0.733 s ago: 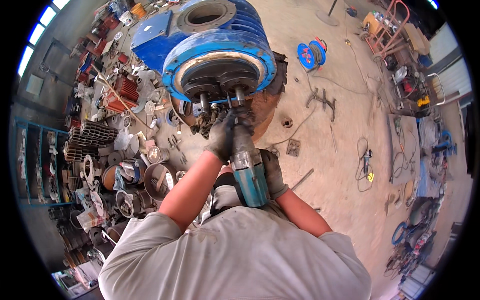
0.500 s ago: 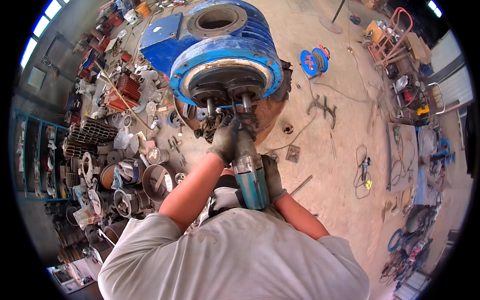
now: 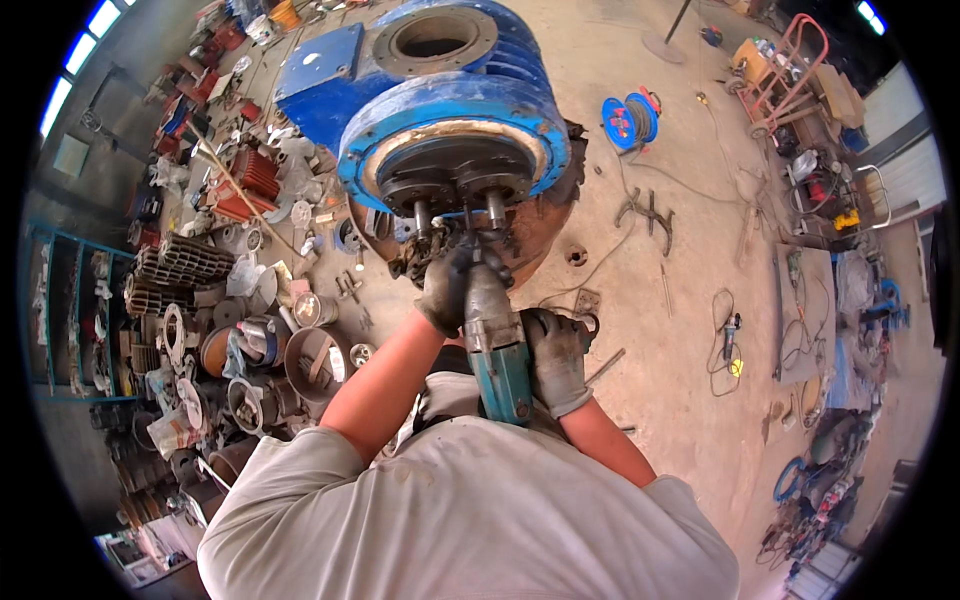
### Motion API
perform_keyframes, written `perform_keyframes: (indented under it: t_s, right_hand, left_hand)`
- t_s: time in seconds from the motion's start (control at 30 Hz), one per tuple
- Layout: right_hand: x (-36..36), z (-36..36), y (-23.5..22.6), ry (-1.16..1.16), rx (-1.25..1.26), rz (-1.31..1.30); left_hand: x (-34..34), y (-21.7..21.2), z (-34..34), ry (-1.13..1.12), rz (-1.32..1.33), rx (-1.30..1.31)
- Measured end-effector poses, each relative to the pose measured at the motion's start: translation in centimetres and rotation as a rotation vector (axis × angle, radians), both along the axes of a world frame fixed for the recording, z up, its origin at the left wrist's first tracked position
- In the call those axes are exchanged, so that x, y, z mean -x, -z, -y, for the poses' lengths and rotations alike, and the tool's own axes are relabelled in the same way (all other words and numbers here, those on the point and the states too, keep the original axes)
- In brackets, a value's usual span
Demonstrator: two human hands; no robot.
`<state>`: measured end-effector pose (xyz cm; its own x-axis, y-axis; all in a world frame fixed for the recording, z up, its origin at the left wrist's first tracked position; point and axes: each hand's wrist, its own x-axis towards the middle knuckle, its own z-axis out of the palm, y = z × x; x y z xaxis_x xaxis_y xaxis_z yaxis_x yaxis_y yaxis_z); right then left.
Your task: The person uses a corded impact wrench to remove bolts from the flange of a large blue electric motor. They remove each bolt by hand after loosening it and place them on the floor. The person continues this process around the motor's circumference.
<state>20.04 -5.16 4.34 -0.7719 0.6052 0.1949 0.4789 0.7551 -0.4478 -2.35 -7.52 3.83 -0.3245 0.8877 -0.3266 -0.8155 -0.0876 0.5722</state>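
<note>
A teal power tool with a grey metal nose, apparently an impact wrench [image 3: 500, 355], points away from my body. Its front end meets the blue cast machine housing [image 3: 352, 165] low at the opening, between two steel shafts [image 3: 496, 210]. Wrapped round the narrow front of the tool is my left hand [image 3: 445, 287] in a dark, dirty work glove; the exact contact point there is hidden. On the right side of the tool's body, my gloved right hand [image 3: 557, 362] closes on its handle, which shows only in part.
A blue cable reel [image 3: 629, 122] and a dark metal puller [image 3: 646, 218] lie on the floor to the right. Farther right are a corded grinder [image 3: 729, 340] and a red hand truck [image 3: 800, 60]. Metal parts and buckets [image 3: 317, 362] crowd the left side.
My right hand has swung outward to the right and shows more of its back. The tool has turned slightly, and my left hand stays at its front.
</note>
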Motion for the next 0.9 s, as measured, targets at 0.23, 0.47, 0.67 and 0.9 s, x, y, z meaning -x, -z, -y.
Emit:
perform_keyframes:
  t_s: [0.23, 0.47, 0.67, 0.9]
  right_hand:
    - [0.4, -0.2, 2.3, -0.019, 0.052, -0.020]
    - [1.4, 0.9, 4.5, -0.051, 0.263, -0.206]
    - [1.2, 1.7, 5.1, -0.082, 0.319, -0.247]
    - [0.9, 2.0, 5.0, -0.073, 0.351, -0.350]
  left_hand:
    - [0.4, -1.9, -0.7, 0.047, 0.004, 0.116]
    - [1.2, -2.8, -0.8, 0.077, -0.197, 0.188]
    - [1.1, -3.7, -1.1, 0.052, -0.332, 0.271]
    - [0.1, -4.8, -0.9, 0.028, -0.322, 0.329]
